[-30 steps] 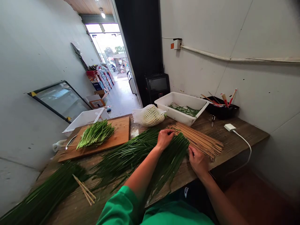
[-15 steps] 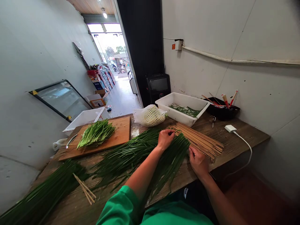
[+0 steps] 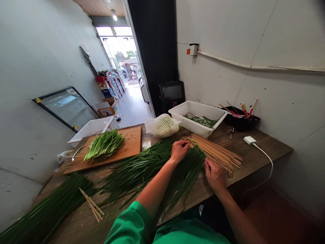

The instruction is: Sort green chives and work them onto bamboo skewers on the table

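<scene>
Had the left grip (image 3: 179, 151) pinched on the far ends of the long green leaves (image 3: 189, 173), spread over the middle of the desk (image 3: 269, 144); had the right grip (image 3: 214, 173) curled at their right edge, but could not tell whether grasping any. Saw skewers (image 3: 215, 152) just right, then a netted bundle (image 3: 165, 126) and white tub (image 3: 189, 126) farther back. Found cut stems (image 3: 104, 145) on a far-left cutting board (image 3: 132, 144).

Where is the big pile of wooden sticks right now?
In the head view, the pile lies right of centre on the table, between the white tub beyond it and the right hand on its near side.
</scene>
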A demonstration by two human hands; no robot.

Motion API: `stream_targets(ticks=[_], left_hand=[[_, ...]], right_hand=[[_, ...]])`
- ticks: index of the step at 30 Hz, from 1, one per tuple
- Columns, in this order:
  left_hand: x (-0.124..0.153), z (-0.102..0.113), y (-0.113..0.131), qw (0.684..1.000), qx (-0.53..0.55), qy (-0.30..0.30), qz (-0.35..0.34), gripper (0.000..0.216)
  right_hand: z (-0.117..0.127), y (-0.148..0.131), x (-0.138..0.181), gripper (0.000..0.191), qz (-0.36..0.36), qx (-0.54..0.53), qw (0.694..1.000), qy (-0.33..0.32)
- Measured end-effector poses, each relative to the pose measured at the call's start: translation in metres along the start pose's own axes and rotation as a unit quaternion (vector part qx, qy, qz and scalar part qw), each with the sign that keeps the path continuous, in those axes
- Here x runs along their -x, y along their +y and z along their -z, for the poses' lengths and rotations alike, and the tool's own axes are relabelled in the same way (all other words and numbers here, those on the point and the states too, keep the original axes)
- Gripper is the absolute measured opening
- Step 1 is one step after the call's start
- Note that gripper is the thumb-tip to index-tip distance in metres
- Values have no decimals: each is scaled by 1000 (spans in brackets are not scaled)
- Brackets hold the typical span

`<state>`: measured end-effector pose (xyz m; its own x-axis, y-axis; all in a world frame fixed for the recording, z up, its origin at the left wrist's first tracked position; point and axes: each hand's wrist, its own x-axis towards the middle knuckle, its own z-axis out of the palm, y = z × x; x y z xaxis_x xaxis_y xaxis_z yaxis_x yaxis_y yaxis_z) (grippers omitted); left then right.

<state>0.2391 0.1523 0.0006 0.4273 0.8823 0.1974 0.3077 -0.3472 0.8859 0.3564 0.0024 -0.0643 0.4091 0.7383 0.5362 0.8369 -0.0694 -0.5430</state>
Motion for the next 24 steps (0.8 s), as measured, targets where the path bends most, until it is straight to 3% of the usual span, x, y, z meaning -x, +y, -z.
stream_targets(ticks=[24], left_hand=[[0,0,-5,999,-11,-7,-31,19]], right_hand=[[3,-2,-1,37,-2,24,1000,-10]])
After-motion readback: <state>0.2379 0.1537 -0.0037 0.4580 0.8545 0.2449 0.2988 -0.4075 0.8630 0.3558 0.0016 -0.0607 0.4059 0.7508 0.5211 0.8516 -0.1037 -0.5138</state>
